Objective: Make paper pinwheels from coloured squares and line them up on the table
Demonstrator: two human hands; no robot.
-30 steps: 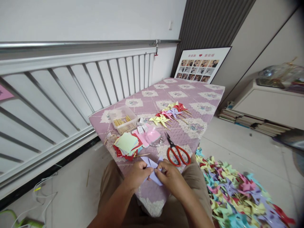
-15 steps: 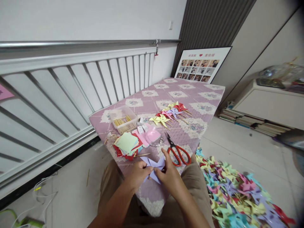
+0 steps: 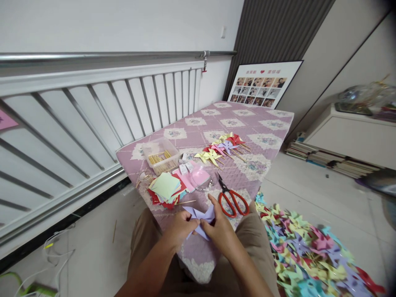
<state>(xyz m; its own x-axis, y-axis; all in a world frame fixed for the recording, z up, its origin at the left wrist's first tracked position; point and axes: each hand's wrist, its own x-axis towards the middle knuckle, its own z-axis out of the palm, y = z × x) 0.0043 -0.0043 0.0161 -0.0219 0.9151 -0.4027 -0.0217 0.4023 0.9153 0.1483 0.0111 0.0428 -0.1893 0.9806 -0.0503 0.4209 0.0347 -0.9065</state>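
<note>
A lavender paper pinwheel (image 3: 201, 215) is held between both hands above the near corner of the table. My left hand (image 3: 181, 227) pinches its left side, thumb near the centre. My right hand (image 3: 220, 226) grips the right side with the thumb at the middle and the index finger stretched along the edge. Right of the hands lie red-handled scissors (image 3: 232, 202), blades pointing away. A stack of coloured paper squares (image 3: 167, 187) sits to the left, with a thin wooden stick (image 3: 186, 202) beside it. The undersides of the fingers are hidden.
A clear box of sticks (image 3: 161, 154) stands behind the paper stack. Finished pinwheels (image 3: 221, 148) lie mid-table on the patterned cloth (image 3: 201, 258). Many more pinwheels (image 3: 309, 247) cover the floor at right. A white radiator (image 3: 123, 99) borders the left side.
Both hands stay in nearly the same place on the lavender pinwheel. Only slight shifts of the fingers and the view show.
</note>
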